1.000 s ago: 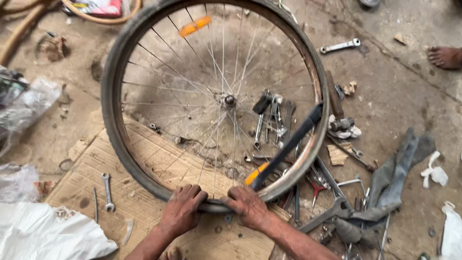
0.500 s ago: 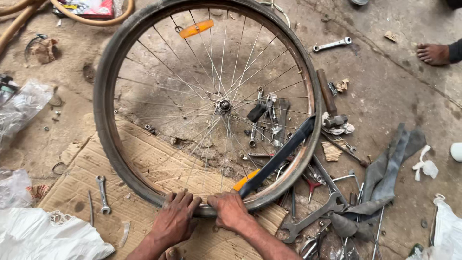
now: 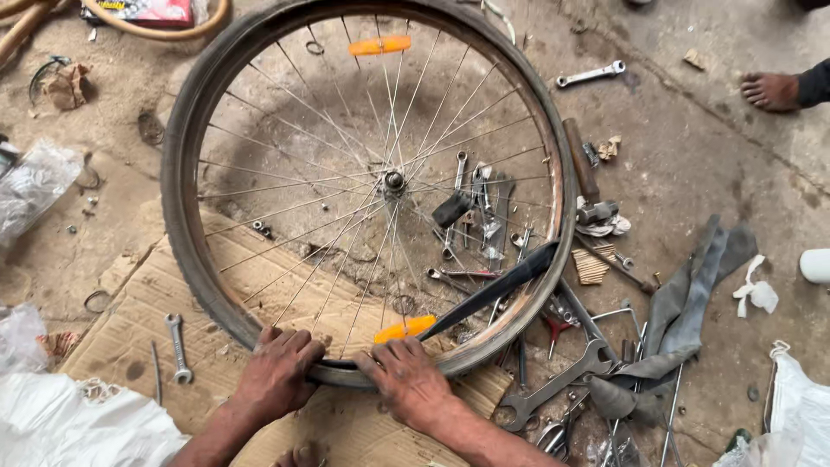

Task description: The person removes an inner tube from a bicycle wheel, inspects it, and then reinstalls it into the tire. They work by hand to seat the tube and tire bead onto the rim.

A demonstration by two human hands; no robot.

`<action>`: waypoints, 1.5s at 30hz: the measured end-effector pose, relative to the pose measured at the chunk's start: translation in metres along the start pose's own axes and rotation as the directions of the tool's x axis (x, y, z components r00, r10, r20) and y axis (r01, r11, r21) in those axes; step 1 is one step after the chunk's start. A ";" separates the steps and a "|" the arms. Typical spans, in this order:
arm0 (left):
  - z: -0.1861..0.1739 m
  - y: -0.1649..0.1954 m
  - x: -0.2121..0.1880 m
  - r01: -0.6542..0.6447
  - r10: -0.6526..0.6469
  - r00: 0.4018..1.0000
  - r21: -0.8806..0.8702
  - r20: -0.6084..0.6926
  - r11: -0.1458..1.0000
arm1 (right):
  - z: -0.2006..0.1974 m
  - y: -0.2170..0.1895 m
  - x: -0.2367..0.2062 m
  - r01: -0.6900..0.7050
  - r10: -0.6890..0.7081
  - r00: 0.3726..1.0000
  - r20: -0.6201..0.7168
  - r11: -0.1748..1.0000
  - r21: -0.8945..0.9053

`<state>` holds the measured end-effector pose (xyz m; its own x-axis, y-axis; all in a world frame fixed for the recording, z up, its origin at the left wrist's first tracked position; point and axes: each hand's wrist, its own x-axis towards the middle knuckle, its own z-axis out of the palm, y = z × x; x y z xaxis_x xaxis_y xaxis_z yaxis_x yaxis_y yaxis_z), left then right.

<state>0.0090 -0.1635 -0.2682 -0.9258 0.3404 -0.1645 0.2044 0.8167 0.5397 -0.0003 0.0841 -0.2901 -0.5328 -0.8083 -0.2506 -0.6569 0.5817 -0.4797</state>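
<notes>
Both hands are sliding closer together along the near rim: left hand (image 3: 278, 374) and right hand (image 3: 406, 379) are clamping the tyre (image 3: 177, 186) of the bicycle wheel (image 3: 393, 182) lying on cardboard (image 3: 138, 294). Rightward, black rubber (image 3: 506, 284) is hanging loose inside the rim (unseated there), so fitting is looking unfinished beside scattered spanners (image 3: 553, 393).

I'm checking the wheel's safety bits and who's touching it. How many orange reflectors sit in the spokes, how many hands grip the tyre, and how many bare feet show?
Orange reflectors: 2, one at the top, one near the bottom
Hands on the tyre: 2, left hand, right hand
Bare feet: 1, another person's foot
Total: 5
</notes>
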 end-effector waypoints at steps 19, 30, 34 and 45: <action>0.017 0.039 0.005 0.009 -0.008 0.999 0.019 -0.052 1.000 | 0.007 0.015 0.029 -0.214 0.164 0.959 0.229 0.952 0.216; 0.006 0.026 -0.008 0.091 -0.098 0.993 -0.103 -0.066 0.991 | 0.000 0.011 0.017 -0.054 0.044 0.975 0.216 0.998 0.039; 0.005 0.022 -0.009 0.025 -0.030 0.995 -0.050 -0.092 0.998 | -0.016 0.019 -0.003 0.129 -0.127 0.992 0.024 0.965 -0.227; 0.018 0.040 -0.001 -0.033 0.030 0.998 -0.051 -0.054 0.998 | 0.007 0.043 0.008 0.021 -0.064 0.987 0.145 0.959 0.284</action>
<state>0.0239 -0.1230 -0.2613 -0.9351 0.3390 -0.1031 0.2182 0.7803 0.5862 -0.0292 0.1015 -0.3182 -0.4061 -0.8487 -0.3388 -0.4895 0.5151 -0.7036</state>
